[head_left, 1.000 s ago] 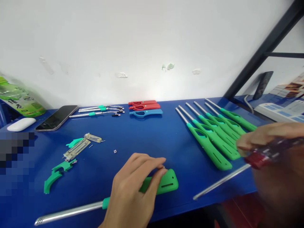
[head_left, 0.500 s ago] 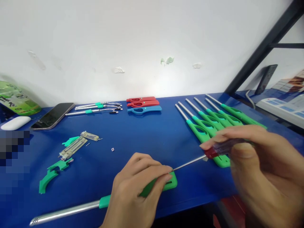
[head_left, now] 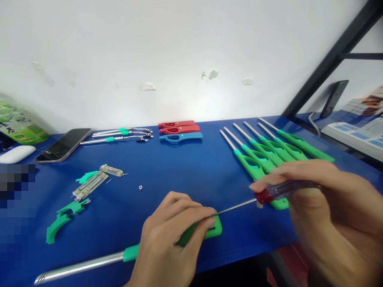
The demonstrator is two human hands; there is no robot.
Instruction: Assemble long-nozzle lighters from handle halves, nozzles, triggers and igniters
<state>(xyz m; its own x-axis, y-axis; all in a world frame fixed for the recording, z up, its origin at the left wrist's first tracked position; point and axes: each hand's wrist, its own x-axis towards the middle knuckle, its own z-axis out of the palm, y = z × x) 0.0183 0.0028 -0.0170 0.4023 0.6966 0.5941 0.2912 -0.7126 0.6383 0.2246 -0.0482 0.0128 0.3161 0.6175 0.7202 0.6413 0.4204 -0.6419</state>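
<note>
My left hand (head_left: 176, 235) is closed around the handle of a green lighter (head_left: 214, 229) at the table's front edge. The lighter's silver tube (head_left: 80, 269) points to the lower left. My right hand (head_left: 332, 215) grips a screwdriver (head_left: 269, 193) with a red and clear handle. Its thin shaft reaches left to the lighter's handle, where the tip meets the left thumb and forefinger. The exact contact of the tip is hidden by the fingers.
Several green lighters (head_left: 251, 165) lie at the right. Red and blue handle shells (head_left: 182, 137) and metal tubes (head_left: 110, 139) lie near the wall. Green pieces (head_left: 58, 227), clear tanks (head_left: 91, 185), a phone (head_left: 64, 145) and a green bag (head_left: 22, 123) are at the left.
The view has shifted slightly. The screwdriver handle in my right hand has turned a little and shows more of its clear part; my left hand still holds the lighter.
</note>
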